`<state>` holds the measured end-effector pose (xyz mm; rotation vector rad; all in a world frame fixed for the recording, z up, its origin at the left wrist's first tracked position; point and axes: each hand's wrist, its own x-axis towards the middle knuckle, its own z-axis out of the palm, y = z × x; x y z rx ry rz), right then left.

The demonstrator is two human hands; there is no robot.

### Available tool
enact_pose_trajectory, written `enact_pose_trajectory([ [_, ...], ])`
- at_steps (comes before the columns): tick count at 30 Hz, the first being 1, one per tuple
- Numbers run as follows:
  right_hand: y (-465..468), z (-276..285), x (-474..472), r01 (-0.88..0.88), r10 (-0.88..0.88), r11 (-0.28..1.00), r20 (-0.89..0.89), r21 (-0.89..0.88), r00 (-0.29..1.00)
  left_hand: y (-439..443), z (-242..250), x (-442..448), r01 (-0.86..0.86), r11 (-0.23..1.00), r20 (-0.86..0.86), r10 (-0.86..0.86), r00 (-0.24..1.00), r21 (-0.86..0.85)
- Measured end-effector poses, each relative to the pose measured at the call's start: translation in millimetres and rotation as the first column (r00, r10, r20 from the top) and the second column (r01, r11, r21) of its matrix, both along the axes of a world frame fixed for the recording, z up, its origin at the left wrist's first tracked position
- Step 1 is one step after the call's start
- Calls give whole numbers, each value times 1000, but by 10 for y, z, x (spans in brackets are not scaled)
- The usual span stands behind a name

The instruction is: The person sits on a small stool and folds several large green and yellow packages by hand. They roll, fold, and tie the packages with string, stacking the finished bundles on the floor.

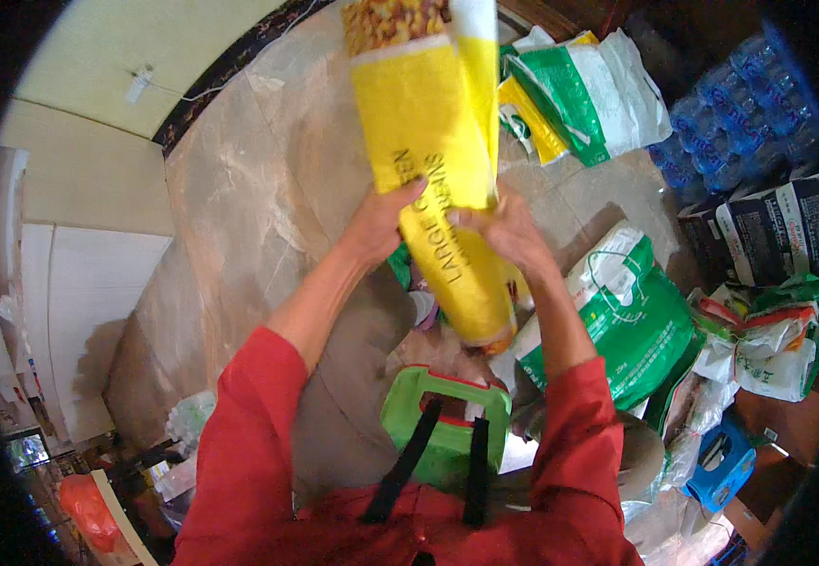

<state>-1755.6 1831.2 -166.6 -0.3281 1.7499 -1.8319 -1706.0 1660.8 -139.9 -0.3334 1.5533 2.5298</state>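
Observation:
A long yellow printed bag (pixel 416 106) spans the space in front of me, creased lengthwise and looking flat or folded. It bears dark writing, and a picture of raisin-like pieces shows at its far end. My left hand (pixel 383 218) grips its left edge, thumb on top. On the right edge, my right hand (pixel 512 225) holds it the same way, with the thumb across the print. The near end of the bag hangs above the floor, slightly blurred. Below it is a green plastic stool (pixel 404 403) with red edging, close to my body. Purple and green items behind the bag are mostly hidden.
A green-and-white sack (pixel 607 332) lies by my right forearm. Farther off are more flattened sacks (pixel 558 92), packs of bottled water (pixel 735 120) and dark cartons (pixel 763 230). Bundled sacks (pixel 770 354) and a blue plastic object (pixel 721 467) sit right. White panels (pixel 98 276) stand left.

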Motion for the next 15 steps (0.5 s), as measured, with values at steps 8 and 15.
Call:
enact_pose_trajectory([
  [8, 31, -478, -9, -126, 76, 972, 243, 197, 967, -647, -472, 119, 328, 888, 372, -199, 907, -324],
  [15, -335, -1170, 21, -549, 488, 795, 264, 259, 832, -1017, -1673, 1001, 448, 762, 703, 13, 711, -467],
])
